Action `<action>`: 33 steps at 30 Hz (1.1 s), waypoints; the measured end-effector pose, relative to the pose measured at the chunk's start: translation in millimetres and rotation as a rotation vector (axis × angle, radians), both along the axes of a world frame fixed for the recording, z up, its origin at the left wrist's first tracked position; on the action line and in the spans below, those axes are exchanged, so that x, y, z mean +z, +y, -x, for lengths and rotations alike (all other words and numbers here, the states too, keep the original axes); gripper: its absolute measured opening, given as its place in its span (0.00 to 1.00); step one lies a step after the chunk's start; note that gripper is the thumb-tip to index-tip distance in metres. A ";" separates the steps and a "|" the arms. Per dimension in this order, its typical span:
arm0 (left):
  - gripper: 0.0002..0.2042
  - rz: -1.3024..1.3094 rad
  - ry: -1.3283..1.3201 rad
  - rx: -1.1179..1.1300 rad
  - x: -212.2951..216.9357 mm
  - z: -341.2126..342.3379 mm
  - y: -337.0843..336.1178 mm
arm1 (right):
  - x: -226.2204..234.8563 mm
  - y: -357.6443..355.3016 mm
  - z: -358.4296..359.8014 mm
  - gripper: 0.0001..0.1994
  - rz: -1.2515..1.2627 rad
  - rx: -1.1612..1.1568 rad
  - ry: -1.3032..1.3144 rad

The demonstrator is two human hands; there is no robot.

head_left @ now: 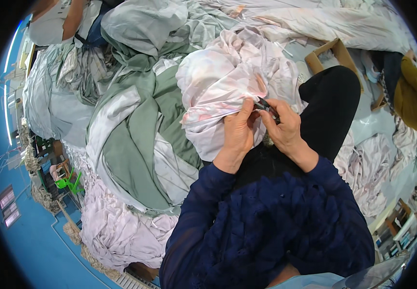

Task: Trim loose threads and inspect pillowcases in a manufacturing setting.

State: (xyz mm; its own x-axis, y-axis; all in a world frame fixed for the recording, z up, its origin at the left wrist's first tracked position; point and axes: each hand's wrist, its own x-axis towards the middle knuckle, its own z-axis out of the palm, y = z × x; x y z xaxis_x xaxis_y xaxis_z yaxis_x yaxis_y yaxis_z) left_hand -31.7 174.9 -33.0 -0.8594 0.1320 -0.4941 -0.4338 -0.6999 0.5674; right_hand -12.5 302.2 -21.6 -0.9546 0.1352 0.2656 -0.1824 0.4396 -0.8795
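A pale pink and white printed cloth [213, 82] lies bunched in front of me, up against my bent leg. My left hand [237, 136] is closed on an edge of it, thumb on top. Beside it, my right hand [286, 129] grips small dark thread snips [265, 104], whose tip points at the cloth next to my left thumb. The snips are partly covered by my fingers, so I cannot tell whether their blades are apart.
Folds of green and white cloth [134, 137] are heaped on my left, with a pale lilac pile [121, 226] nearer. A cardboard box [336, 50] stands far right, past my black-trousered knee [336, 91]. Another person's arm [72, 19] shows at the far left. More crumpled cloth [372, 164] lies right.
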 end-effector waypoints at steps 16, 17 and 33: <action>0.07 -0.079 -0.028 -0.037 -7.0 2.9 -2.6 | -5.0 -7.0 0.2 0.10 0.039 -0.014 0.002; 0.07 -0.083 -0.027 -0.044 -7.9 3.0 -2.8 | -6.0 -7.0 0.5 0.10 0.035 -0.012 0.013; 0.07 -0.084 -0.027 -0.053 -11.6 1.7 -4.1 | -12.6 -6.7 0.0 0.09 -0.027 -0.005 0.081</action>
